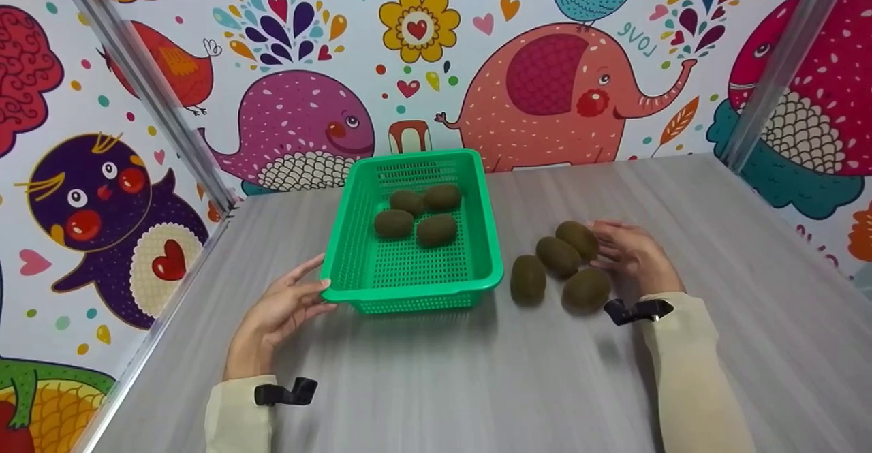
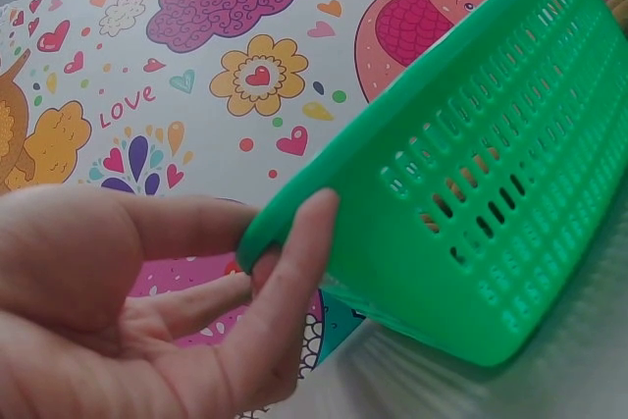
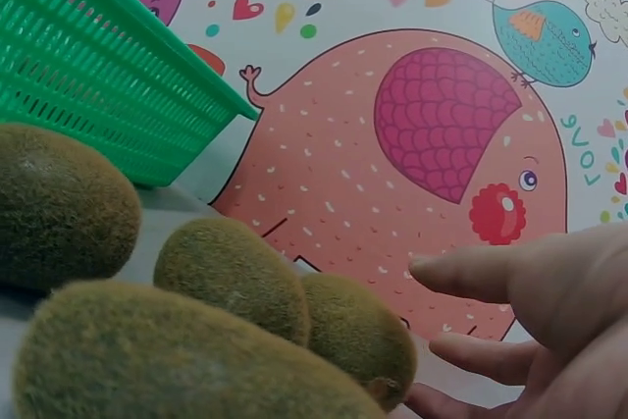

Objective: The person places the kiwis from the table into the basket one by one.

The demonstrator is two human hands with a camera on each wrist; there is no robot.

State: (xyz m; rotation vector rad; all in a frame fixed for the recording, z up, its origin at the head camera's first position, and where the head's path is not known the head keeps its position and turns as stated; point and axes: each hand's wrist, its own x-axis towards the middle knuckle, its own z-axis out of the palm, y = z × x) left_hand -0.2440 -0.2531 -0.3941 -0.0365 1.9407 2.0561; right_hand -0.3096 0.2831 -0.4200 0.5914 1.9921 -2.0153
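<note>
My left hand (image 1: 283,313) holds the near left corner of a green plastic basket (image 1: 412,293), its thumb and fingers on either side of the rim (image 2: 368,110). Several brown, fuzzy kiwis (image 1: 437,230) lie inside on the perforated bottom. To the basket's right, several more kiwis (image 1: 527,280) sit in a loose cluster on the table. My right hand (image 1: 633,252) is beside the farthest kiwi (image 1: 577,240) of that cluster, with its fingers loosely extended. In the right wrist view its fingertips (image 3: 437,277) appear close to a kiwi (image 3: 358,336); whether they touch it I cannot tell.
The grey wood-grain table (image 1: 422,378) meets a wall (image 1: 422,99) printed with cartoon animals at its back. Metal posts (image 1: 146,92) stand at the back corners. Both sleeves (image 1: 688,364) carry a black strap-like piece at the wrist.
</note>
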